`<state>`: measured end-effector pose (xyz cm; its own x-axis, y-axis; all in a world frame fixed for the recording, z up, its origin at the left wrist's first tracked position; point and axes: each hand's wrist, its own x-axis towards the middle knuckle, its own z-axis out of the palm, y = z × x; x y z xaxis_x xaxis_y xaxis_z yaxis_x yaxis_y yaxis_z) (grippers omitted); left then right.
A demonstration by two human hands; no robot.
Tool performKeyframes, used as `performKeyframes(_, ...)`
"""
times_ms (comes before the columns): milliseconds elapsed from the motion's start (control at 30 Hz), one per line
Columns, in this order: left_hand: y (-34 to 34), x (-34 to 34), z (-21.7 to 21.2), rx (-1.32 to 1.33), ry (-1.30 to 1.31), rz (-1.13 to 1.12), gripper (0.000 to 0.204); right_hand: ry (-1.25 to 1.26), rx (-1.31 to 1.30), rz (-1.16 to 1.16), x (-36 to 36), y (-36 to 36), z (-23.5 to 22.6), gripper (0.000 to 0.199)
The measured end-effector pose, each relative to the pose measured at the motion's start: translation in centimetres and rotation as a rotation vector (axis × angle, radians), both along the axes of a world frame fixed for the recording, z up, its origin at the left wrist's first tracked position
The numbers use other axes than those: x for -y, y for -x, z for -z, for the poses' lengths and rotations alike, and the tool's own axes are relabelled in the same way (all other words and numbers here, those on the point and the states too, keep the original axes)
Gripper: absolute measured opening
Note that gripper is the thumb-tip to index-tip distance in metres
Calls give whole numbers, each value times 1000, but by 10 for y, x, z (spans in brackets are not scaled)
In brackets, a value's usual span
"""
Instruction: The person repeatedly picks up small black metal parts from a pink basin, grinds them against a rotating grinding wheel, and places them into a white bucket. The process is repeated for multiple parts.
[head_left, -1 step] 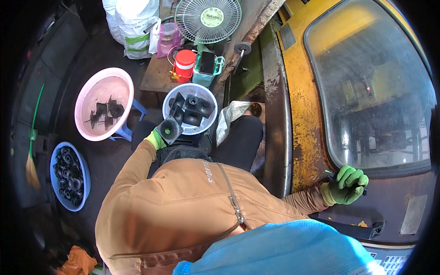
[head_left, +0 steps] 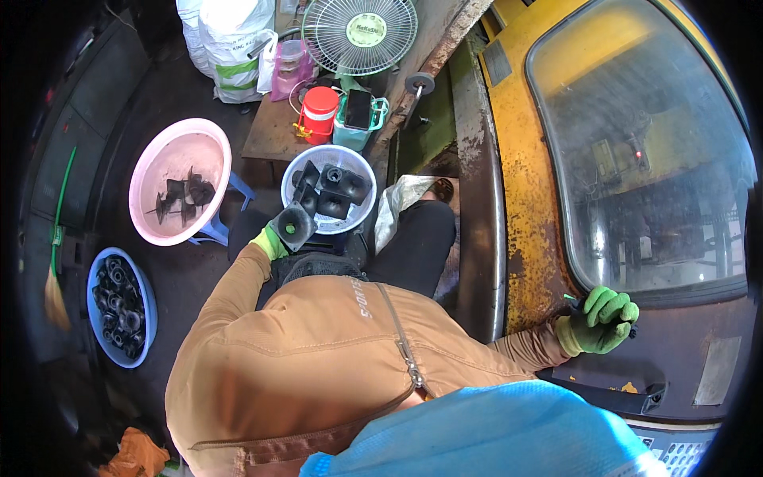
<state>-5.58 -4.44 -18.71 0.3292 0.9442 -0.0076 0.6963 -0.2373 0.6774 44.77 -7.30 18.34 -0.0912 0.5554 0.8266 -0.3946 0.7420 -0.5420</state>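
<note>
My left hand, in a green glove, holds a black funnel-shaped plastic part just below the rim of a clear basin that holds several similar black parts. Out to the right, my right hand, also green-gloved, is closed on a thin dark handle on the ledge under the window of a yellow machine. My brown sleeves and blue cap fill the lower middle of the view.
A pink basin with a few black pieces sits on a blue stool at the left. A blue basin full of black rings lies on the floor. A fan, red jar, teal basket and white sack stand behind.
</note>
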Motion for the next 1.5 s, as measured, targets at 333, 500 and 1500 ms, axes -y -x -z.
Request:
performKeyframes(333, 1, -14, 13, 315, -68, -53, 21, -31, 7, -3, -7, 0, 1, 18)
performKeyframes(500, 0, -14, 16, 264, -138, -19, 16, -50, 33, 11, -5, 0, 0, 20)
performKeyframes(1500, -1, -23, 28, 211, -196, 15, 10, -57, 51, 7, -11, 2, 3, 21)
